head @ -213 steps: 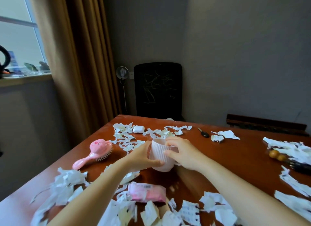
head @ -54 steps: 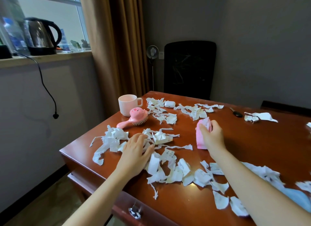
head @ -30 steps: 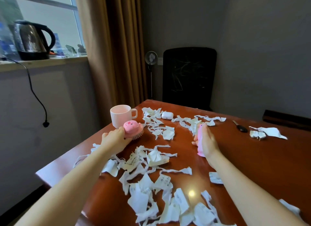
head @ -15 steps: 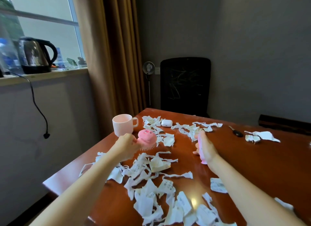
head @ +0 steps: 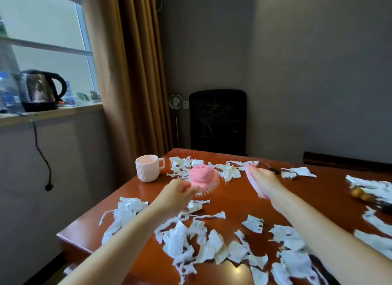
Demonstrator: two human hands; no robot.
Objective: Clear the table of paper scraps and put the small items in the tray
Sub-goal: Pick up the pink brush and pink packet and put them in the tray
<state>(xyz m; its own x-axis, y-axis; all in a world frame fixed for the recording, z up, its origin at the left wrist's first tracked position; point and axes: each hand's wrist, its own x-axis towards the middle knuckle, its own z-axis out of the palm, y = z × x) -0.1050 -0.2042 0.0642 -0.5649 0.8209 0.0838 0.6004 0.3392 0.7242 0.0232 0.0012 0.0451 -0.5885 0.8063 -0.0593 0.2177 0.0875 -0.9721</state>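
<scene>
Since half a second ago, the pink hairbrush (head: 203,176) has been lifted higher above the table (head: 233,202), its bristles facing down. Its handle is gripped by the left hand (head: 177,196). A pink packet (head: 253,181) is clasped edge-on in the right hand (head: 266,184), held above the wood. Paper scraps (head: 191,238) are scattered across the near side of the table, with more beyond the hands. A ribbed mug (head: 147,168) is seen near the far-left corner.

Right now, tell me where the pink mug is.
The pink mug stands near the table's far left edge, just left of the hairbrush held in the left hand.
</scene>
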